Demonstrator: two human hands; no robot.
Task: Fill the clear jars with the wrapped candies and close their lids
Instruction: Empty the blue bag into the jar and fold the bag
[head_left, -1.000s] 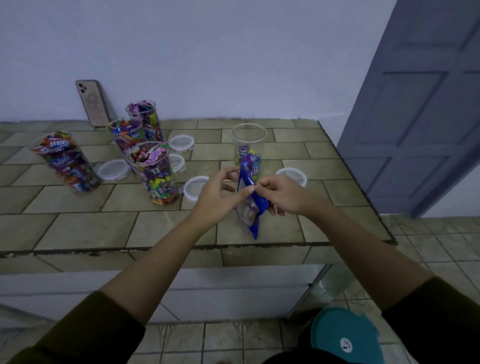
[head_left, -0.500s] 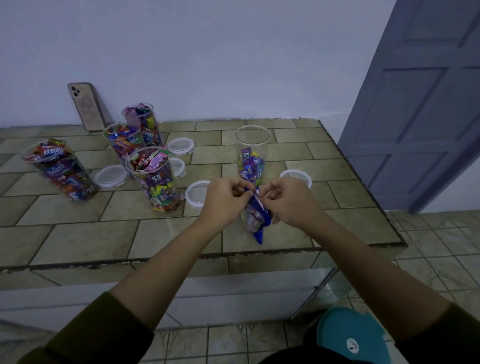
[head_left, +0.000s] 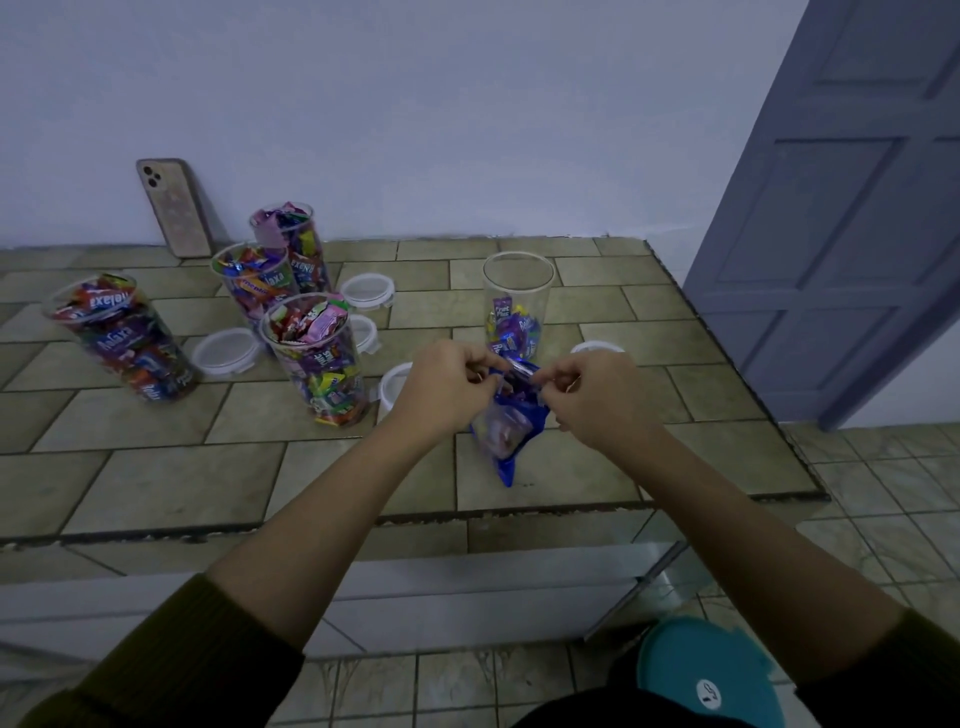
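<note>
Jars (head_left: 317, 358): four full, unlidded; fifth jar (head_left: 517, 306) holds few candies (head_left: 511, 332); lids (head_left: 226, 351) loose on surface (head_left: 156, 478). Left hand (head_left: 441, 389), right hand (head_left: 597, 400) each pinch candy bag (head_left: 511, 421) mouth.

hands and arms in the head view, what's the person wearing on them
Dark olive-green knit sleeves cover the upper part of each arm, the left sleeve and the right sleeve. The forearms are bare. The left hand and right hand are ungloved, with no watch or bracelet showing.

Pale lilac wall (head_left: 415, 104), tan tiled counter (head_left: 156, 483), grey-blue panelled door (head_left: 857, 208), tiled floor (head_left: 883, 493), dim light
</note>
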